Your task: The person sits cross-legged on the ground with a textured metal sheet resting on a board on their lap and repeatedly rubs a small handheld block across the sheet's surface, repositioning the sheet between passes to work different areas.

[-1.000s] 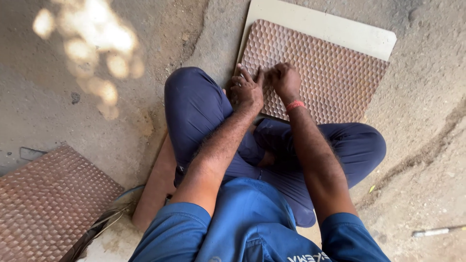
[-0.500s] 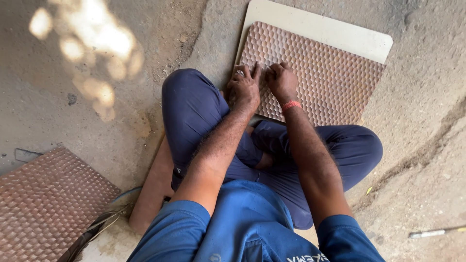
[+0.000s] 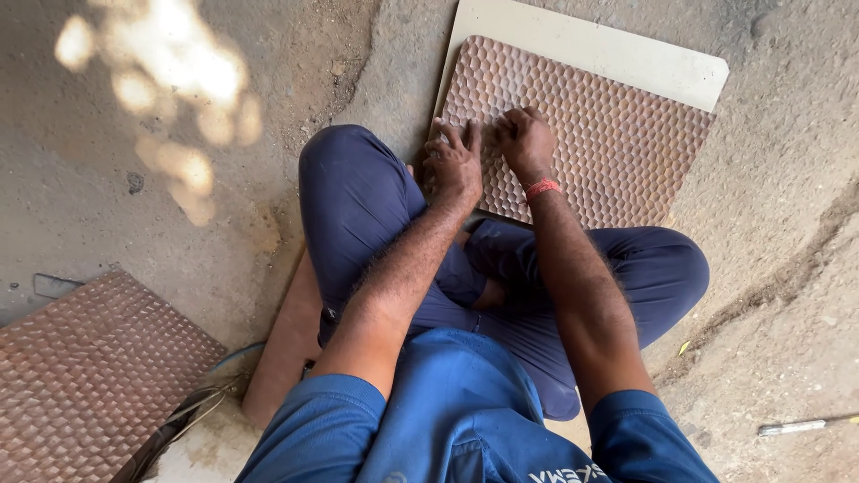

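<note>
Person sits cross-legged on a concrete floor (image 3: 161,233), seen from above, w/ both hands down on a brown embossed panel (image 3: 608,143). The panel has a honeycomb-type raised pattern and lies flat on a pale cream board (image 3: 626,58), just beyond the knees; the board sticks out past the panel's far edge and far-right corner.

Left hand (image 3: 455,165): fingers spread, palm side down, resting on the panel's near-left part, right at its edge. Right hand (image 3: 526,139): fingers curled in, knuckles up, touching the panel just right of the left hand; looks like a pinch or press w/ fingertips, but what's under them can't be made out. The two hands sit close together, nearly touching. Red band (image 3: 541,187) round the right wrist, over the panel's near edge.

Clothing: dark blue trousers (image 3: 358,206), blue short-sleeve shirt (image 3: 456,420); both knees sit nearer than the panel, left knee touching or overlapping its near-left corner.

Away from the panel, far to its near-left, a second brown embossed panel (image 3: 89,376) w/ a smaller diamond-ish pattern lies on the floor. Between that one and the person: a plain brown board (image 3: 286,344) under the left thigh, plus some thin wires (image 3: 183,420). To the near-right of the main panel, well apart, a slim tool (image 3: 805,426) lies on the floor. Sun patches on the floor left of the main panel.
</note>
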